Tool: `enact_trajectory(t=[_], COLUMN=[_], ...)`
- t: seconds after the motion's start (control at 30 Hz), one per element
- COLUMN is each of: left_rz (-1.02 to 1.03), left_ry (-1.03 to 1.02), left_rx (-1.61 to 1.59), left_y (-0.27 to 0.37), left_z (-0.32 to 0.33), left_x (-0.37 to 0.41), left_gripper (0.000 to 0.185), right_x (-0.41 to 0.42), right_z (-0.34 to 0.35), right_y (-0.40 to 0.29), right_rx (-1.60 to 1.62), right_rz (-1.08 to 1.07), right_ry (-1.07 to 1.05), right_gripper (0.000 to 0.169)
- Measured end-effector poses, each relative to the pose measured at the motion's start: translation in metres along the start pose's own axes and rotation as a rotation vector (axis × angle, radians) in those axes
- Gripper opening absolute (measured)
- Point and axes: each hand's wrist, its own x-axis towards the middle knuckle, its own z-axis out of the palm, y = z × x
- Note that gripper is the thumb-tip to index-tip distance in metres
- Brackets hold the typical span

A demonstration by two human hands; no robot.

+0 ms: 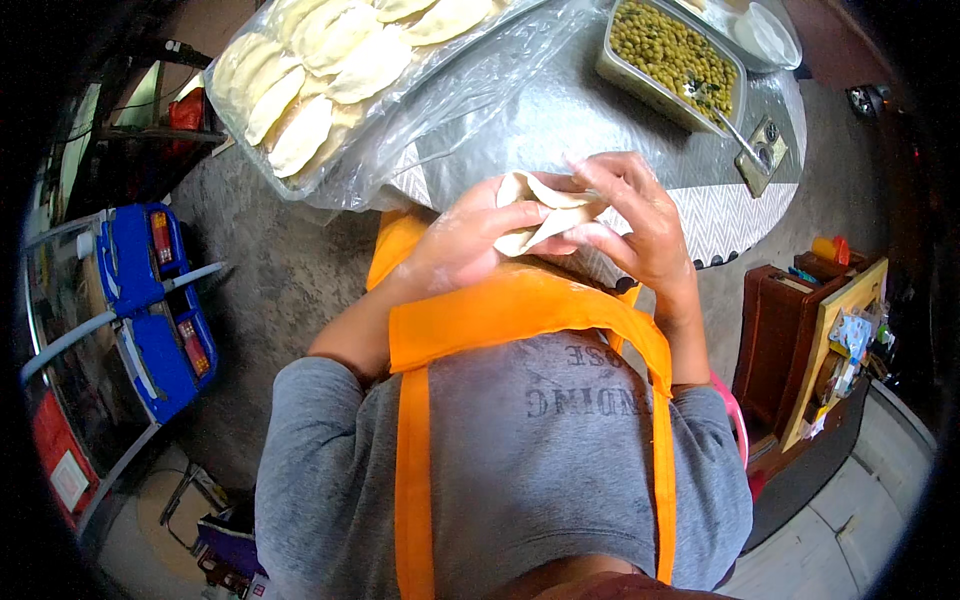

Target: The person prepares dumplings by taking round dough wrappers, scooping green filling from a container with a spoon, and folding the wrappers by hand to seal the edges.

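Note:
A thin round of pale dough, partly folded over, is held up between both hands in front of the orange apron. My left hand cups its left side, with the thumb laid across the dough. On the other side, the fingers of my right hand touch the folded edge. Both hands look dusted with flour. Whatever lies inside the fold is hidden. Beyond the right hand stands a clear plastic tub of green peas or similar pulses, with a metal spoon leaning in it.
Several half-moon dough pieces lie on a plastic-covered tray at the table's left. A smartphone rests near the right edge of the round table. A translucent bowl stands behind it. A brown cabinet is at right.

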Motion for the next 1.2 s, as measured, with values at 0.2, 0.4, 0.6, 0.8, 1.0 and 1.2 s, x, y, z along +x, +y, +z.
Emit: enact_trajectory(t=[0.2,0.4,0.6,0.8,1.0,1.2], left_rz=[0.033,0.052,0.022,0.006,0.003,0.032], left_ry=[0.018,0.035,0.093,0.074,0.055,0.023], left_rx=[0.044,0.145,0.085,0.063,0.085,-0.017], left_y=[0.005,-0.001,0.002,0.003,0.003,-0.006], left_z=[0.006,-0.010,0.002,0.004,0.004,-0.011], left_x=[-0.001,-0.002,-0.003,-0.004,-0.003,0.002], left_gripper=[0.038,0.040,0.040,0.039,0.038,0.041], right_x=[-0.012,-0.001,0.000,-0.001,-0.002,0.007], right_z=[-0.013,-0.010,-0.008,-0.005,-0.003,-0.005], right_y=[0.023,0.008,0.010,0.014,0.013,-0.001], right_rx=[-0.054,-0.009,-0.051,-0.047,-0.069,-0.137], right_rz=[0.000,-0.011,-0.102,-0.157,-0.119,-0.136], right_ry=[-0.149,-0.173,-0.192,-0.171,-0.175,-0.182], right_gripper=[0.030,0.031,0.030,0.028,0.032,0.036])
